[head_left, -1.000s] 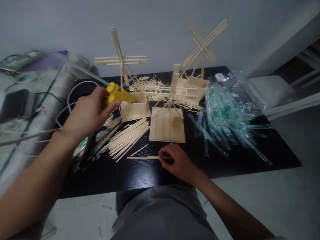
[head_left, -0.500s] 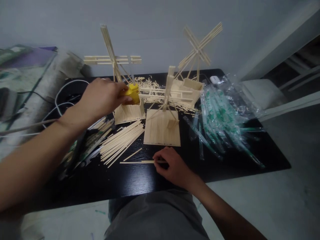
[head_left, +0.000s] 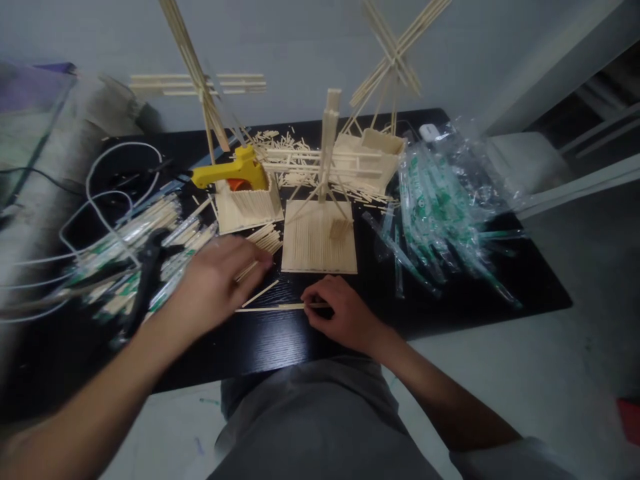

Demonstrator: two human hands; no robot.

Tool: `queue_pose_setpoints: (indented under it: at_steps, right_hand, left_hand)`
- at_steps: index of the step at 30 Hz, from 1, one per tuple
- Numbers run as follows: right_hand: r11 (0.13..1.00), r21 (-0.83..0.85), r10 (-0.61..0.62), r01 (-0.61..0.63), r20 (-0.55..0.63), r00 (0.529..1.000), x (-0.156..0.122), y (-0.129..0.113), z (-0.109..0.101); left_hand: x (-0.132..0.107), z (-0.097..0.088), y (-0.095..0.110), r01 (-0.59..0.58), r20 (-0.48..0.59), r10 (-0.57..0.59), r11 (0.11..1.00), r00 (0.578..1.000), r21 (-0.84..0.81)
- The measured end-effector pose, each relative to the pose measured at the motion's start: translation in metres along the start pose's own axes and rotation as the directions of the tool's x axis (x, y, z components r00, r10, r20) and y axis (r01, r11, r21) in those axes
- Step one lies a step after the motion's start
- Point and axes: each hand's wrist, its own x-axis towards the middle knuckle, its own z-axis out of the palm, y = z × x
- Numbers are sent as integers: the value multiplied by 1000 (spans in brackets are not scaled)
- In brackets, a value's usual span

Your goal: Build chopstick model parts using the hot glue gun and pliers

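My left hand (head_left: 225, 277), slightly blurred, is over a fan of thin wooden sticks (head_left: 264, 239). Its thumb and fingers are curved with a gap between them, and I see nothing held. My right hand (head_left: 343, 313) pinches a thin wooden stick (head_left: 293, 307) low over the black table; that stick lines up with a longer one lying there. A short stick (head_left: 260, 293) lies just behind. The yellow glue gun (head_left: 245, 170) rests at the left stick-built windmill model. Before my right hand stands another windmill model with a square stick base (head_left: 320, 240).
A third windmill model (head_left: 395, 60) stands at the back right. Clear and green plastic wrappers (head_left: 440, 207) cover the table's right side. On the left are a white cable (head_left: 90, 180), a black-handled tool (head_left: 150, 273) and wrapped sticks (head_left: 160, 213). Short stick offcuts (head_left: 285, 150) lie behind.
My left hand has let go of the glue gun and come down toward me to the fanned sticks. My right hand keeps its pinch; the view has shifted slightly.
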Motion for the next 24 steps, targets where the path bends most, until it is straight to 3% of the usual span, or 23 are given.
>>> queue_pose_setpoints:
  at_steps: [3,7,15,24]
  right_hand:
    - [1000,-6,-14,14,2,1000,0,1,-1]
    - [1000,-20,-15,15,17,1000,-1,1,-2]
    - [999,-33,-35,35,5,999,-1,-1,-3]
    - [997,-66,35,-34,11,999,-17,5,-27]
  left_hand:
    - [-35,33,20,82,90,-72,990,993,-114]
    - [-57,58,30,144,68,-136,980,988,-136]
    - [-58,63,30,136,34,-133,982,991,-133]
    - [-58,63,30,106,12,-105,985,994,-139]
